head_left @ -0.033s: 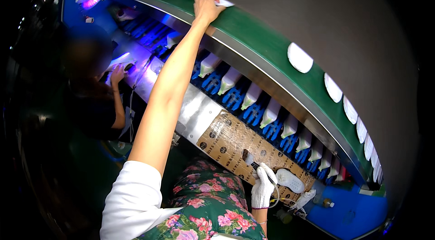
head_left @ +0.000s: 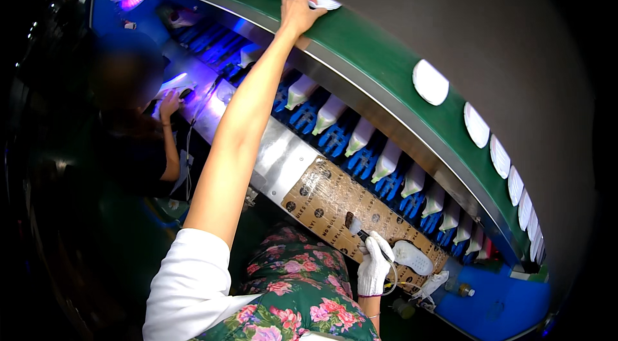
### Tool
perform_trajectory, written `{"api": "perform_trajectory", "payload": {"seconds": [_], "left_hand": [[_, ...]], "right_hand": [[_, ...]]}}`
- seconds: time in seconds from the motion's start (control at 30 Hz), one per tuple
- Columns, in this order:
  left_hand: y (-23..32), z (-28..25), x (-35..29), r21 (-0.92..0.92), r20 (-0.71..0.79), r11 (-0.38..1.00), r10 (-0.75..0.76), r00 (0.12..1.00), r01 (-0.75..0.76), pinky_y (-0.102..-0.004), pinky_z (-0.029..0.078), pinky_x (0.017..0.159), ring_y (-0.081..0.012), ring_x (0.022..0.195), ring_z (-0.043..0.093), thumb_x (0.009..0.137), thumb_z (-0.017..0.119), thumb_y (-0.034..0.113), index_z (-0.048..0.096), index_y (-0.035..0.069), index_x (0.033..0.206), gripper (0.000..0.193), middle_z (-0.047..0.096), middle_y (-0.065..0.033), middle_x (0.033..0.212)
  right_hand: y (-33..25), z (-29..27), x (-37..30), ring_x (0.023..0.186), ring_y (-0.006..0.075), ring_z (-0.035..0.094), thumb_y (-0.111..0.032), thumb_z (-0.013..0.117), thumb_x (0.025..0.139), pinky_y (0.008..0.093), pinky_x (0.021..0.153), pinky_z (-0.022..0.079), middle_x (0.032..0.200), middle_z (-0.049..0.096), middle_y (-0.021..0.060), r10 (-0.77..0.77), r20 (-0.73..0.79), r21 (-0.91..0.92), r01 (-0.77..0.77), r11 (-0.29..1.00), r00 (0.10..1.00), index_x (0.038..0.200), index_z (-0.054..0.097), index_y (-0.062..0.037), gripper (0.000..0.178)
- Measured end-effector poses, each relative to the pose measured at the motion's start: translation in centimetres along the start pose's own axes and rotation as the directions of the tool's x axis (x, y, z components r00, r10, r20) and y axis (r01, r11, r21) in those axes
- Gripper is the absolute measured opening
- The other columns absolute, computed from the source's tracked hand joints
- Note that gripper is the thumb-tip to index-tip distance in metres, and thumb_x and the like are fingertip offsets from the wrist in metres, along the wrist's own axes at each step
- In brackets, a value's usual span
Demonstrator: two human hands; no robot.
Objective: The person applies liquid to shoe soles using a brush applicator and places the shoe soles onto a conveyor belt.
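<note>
My bare left hand (head_left: 299, 14) is stretched out to the far green belt. Its fingers and thumb close on the edge of a white sole-shaped piece (head_left: 326, 2), partly hidden by the hand. Close to my body, my right hand (head_left: 374, 270) wears a white knit glove and is closed around a brush (head_left: 354, 224) with dark bristle tips. A thin pale tube loops beside that glove. Right of the glove, a white shoe sole (head_left: 412, 257) lies on the brown paper-covered ledge (head_left: 338, 194).
More white pieces (head_left: 430, 82) line the green belt (head_left: 360, 45). Below it, white shoe-shaped forms (head_left: 387, 161) sit on blue holders (head_left: 333, 141). A co-worker's hand (head_left: 169, 106) is under violet light at left. A small bottle (head_left: 466, 290) lies on the blue surface (head_left: 499, 305) at right.
My left hand and the white piece at it have shifted very slightly to the right, along with a small shift of the whole view. The right hand and brush stay put.
</note>
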State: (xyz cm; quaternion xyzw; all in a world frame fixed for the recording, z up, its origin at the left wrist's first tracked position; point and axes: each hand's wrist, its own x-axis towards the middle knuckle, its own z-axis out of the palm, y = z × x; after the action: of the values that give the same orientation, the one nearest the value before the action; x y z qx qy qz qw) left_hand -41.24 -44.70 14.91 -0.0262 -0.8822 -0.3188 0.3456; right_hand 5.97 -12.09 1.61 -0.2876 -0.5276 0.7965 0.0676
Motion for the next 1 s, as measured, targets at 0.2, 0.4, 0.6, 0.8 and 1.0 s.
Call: {"api": "perform_trajectory", "payload": {"seconds": [0.2,0.4,0.6,0.8,1.0], "left_hand": [[0.3,-7.2,-8.7,-0.762,-0.297,0.645,-0.278,0.914,-0.052,-0.0336,0.059,0.080,-0.0212,0.093,0.059,0.073,0.083,0.002,0.051,-0.001,0.101,0.043,0.042,-0.0134,0.114],[2.3,-14.8,-19.7,-0.915,-0.041,0.371,-0.474,0.880,0.157,-0.0296,0.053,0.082,-0.0174,0.089,0.063,0.094,0.043,0.006,0.055,0.004,0.110,0.020,0.064,-0.0104,0.102],[5.9,-11.8,-30.3,-0.715,0.658,0.067,-0.271,0.703,0.696,-0.0250,0.054,0.075,-0.0121,0.084,0.067,0.098,0.057,0.018,0.064,0.004,0.113,0.022,0.070,-0.0046,0.092],[10.0,-8.9,-41.1,-0.240,0.971,-0.273,-0.051,0.236,0.932,-0.0320,0.055,0.087,-0.0164,0.098,0.068,0.100,0.056,0.029,0.059,0.003,0.126,0.037,0.069,-0.0091,0.109],[12.6,-11.2,-46.9,0.087,0.941,-0.533,0.323,0.107,0.842,-0.0474,0.043,0.107,-0.0384,0.119,0.059,0.089,0.028,0.079,0.041,0.001,0.146,0.098,0.059,-0.0240,0.131]], "right_hand": [[-1.0,0.0,0.8,0.074,0.0178,0.067,0.001,0.071,0.084,0.0267,0.066,0.054,0.097,0.071,0.0123,-0.031,0.030,-0.033,0.032,0.999,0.999,0.108,0.068,0.0062,0.025],[-5.3,0.5,1.0,0.093,0.0207,0.068,0.000,0.068,0.085,0.0263,0.071,0.055,0.110,0.069,0.0147,-0.239,0.144,0.133,0.221,0.966,0.960,0.110,0.067,0.0024,0.025],[-8.0,3.7,-1.3,0.093,0.0231,0.067,-0.006,0.072,0.083,0.0309,0.074,0.055,0.110,0.068,0.0165,-0.343,0.322,0.084,0.334,0.939,0.882,0.106,0.068,0.0016,0.025],[-8.2,6.2,-3.1,0.090,0.0231,0.069,-0.001,0.078,0.073,0.0338,0.084,0.053,0.098,0.073,0.0152,-0.324,0.468,-0.178,0.447,0.877,0.822,0.093,0.074,0.0031,0.021],[-6.9,4.7,-2.6,0.085,0.0198,0.067,0.002,0.079,0.073,0.0334,0.078,0.054,0.090,0.071,0.0115,-0.344,0.452,-0.183,0.463,0.867,0.823,0.091,0.073,0.0031,0.018]]}}
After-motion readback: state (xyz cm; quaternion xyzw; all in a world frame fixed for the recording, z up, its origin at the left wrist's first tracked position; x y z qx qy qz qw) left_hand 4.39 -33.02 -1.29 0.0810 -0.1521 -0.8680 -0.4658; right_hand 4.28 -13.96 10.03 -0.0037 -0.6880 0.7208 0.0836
